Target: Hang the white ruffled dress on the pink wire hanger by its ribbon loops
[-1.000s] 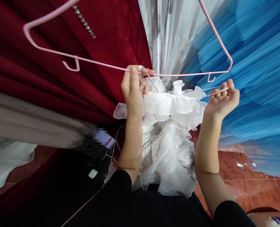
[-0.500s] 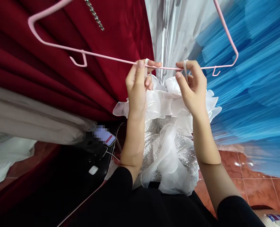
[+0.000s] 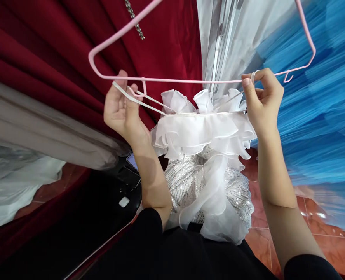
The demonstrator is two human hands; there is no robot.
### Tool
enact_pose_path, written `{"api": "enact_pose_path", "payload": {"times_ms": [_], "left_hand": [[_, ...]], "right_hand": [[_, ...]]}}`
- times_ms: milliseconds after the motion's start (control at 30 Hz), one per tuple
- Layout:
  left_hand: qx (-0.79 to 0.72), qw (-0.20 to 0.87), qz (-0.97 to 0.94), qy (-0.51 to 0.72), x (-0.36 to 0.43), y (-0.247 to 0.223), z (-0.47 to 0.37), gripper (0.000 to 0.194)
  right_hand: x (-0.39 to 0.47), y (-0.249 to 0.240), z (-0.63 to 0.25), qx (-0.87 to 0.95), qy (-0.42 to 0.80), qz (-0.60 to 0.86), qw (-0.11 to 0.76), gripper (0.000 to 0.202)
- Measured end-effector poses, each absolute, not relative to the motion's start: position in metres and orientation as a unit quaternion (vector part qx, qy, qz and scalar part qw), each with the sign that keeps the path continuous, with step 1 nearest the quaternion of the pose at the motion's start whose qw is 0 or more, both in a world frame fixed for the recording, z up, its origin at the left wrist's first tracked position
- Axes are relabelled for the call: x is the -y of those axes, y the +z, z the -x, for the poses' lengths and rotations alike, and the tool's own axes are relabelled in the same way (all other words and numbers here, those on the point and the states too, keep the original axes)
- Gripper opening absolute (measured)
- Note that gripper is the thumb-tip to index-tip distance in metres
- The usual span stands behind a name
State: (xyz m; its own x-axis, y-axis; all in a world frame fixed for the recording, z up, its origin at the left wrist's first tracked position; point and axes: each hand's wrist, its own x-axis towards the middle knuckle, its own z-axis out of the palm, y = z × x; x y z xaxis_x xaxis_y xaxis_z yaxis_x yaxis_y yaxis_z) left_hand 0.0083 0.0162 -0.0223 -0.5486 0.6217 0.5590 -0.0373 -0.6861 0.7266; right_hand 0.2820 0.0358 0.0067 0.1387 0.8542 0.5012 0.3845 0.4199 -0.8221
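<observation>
A pink hanger (image 3: pixel 175 80) spans the upper middle, its bottom bar nearly level and its top out of view. Below it, a white ruffled dress (image 3: pixel 200 130) with a silver sequinned body lies towards my lap. My left hand (image 3: pixel 126 112) grips one thin white strap (image 3: pixel 150 107), pulled out in a loop towards the hanger's left end, beside its small hook (image 3: pixel 145 87). With thumb and index finger, my right hand (image 3: pixel 264 101) pinches the bar near the right end. Another strap loop (image 3: pixel 253 76) goes round its index finger.
Dark red cloth (image 3: pixel 166 39) hangs at the left behind the hanger, with a silver chain (image 3: pixel 134 19) before it. Blue tulle (image 3: pixel 315 116) fills the right. On a black surface at lower left lie a phone (image 3: pixel 132 160) and a small white case (image 3: pixel 124 202).
My left hand has moved left along the hanger, drawing the strap into a long loop. The hanger has shifted right in view. My right hand still pinches the bar.
</observation>
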Motion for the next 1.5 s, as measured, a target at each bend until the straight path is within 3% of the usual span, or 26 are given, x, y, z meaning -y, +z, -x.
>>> {"api": "enact_pose_path", "payload": {"times_ms": [200, 433, 600, 933, 1167, 1267, 1400, 1500], "left_hand": [[-0.314, 0.217, -0.528, 0.758, -0.017, -0.009, -0.018, 0.018], [-0.335, 0.217, -0.458, 0.795, -0.014, -0.032, -0.016, 0.024], [-0.333, 0.229, -0.45, 0.796, -0.015, -0.024, -0.015, 0.025], [-0.32, 0.343, -0.488, 0.736, -0.028, -0.022, -0.005, 0.028], [-0.391, 0.169, -0.401, 0.811, -0.016, -0.04, -0.029, 0.014], [-0.355, 0.281, -0.439, 0.776, -0.011, -0.026, -0.06, 0.006], [-0.29, 0.574, -0.462, 0.611, -0.013, -0.004, -0.097, 0.033], [-0.239, 0.612, -0.402, 0.637, -0.021, 0.004, -0.113, 0.02]], "right_hand": [[-0.032, 0.006, -0.28, 0.609, 0.214, 0.5, 0.577, 0.035], [-0.032, 0.004, -0.278, 0.6, 0.223, 0.501, 0.582, 0.034], [-0.033, 0.0, -0.28, 0.596, 0.227, 0.512, 0.575, 0.031], [-0.034, -0.007, -0.279, 0.625, 0.171, 0.516, 0.56, 0.028], [-0.038, -0.013, -0.273, 0.623, 0.171, 0.512, 0.566, 0.026], [-0.036, -0.016, -0.27, 0.61, 0.176, 0.515, 0.576, 0.024], [-0.03, -0.017, -0.267, 0.619, 0.173, 0.518, 0.564, 0.02], [-0.022, -0.012, -0.266, 0.635, 0.169, 0.518, 0.548, 0.022]]}}
